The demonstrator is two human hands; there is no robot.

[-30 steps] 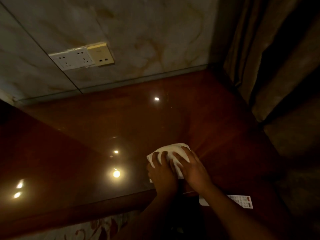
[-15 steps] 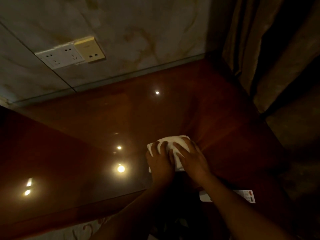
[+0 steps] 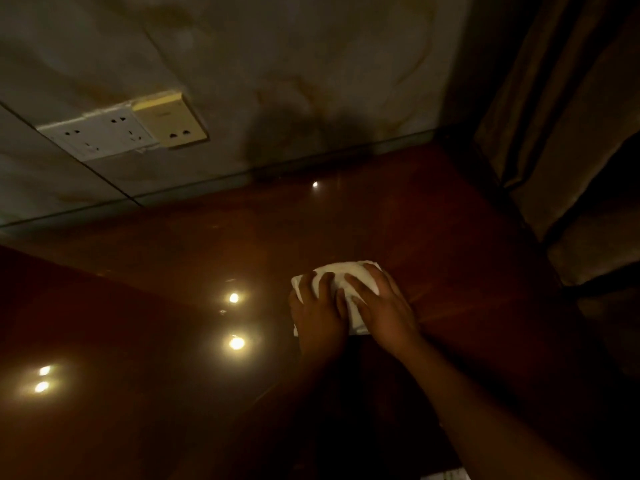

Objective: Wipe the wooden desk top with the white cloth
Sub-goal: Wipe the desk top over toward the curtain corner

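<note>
Head camera shows the white cloth [image 3: 349, 284] bunched flat on the wooden desk top [image 3: 433, 237], pinned under both my palms. My left hand [image 3: 317, 311] presses its near-left part, fingers spread over the folds; my right hand [image 3: 384, 308] lies just beside it, touching it, fingers laid across the cloth's right half. Neither hand pinches the cloth: both are flattened on it, pressing down.

Beyond my fingertips the glossy top runs bare to the marbled wall [image 3: 277, 81], where a socket plate [image 3: 124, 128] sits up and to the left. A curtain [image 3: 561, 133] hangs off to the right of my right hand.

I judge the risk to be the cloth creeping out from under my palms on this slick surface if I push unevenly, leaving bare fingers smearing the polish. Swinging far right could also snag the curtain.

Both forearms reach forward and converge, wrists low, palms down.
</note>
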